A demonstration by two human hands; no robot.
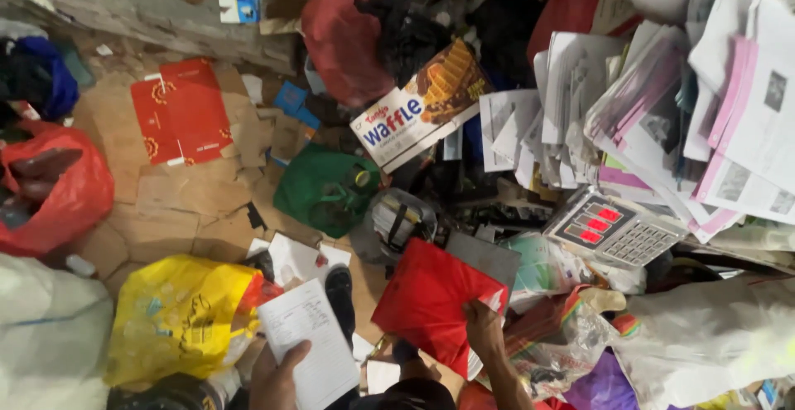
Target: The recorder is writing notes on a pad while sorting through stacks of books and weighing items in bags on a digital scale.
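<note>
At the lower left of the frame, a white printed sheet (pixel 308 344) is being pinched by the left hand (pixel 273 377), its thumb being pressed across the paper's lower edge with the fingers hidden behind. At the lower centre, a red folder (pixel 426 298) is being gripped at its lower right edge by the right hand (pixel 483 331), fingers curled shut on it. A yellow bag (pixel 178 315) is lying left of the sheet, and a weighing scale (pixel 617 228) is sitting at the right.
</note>
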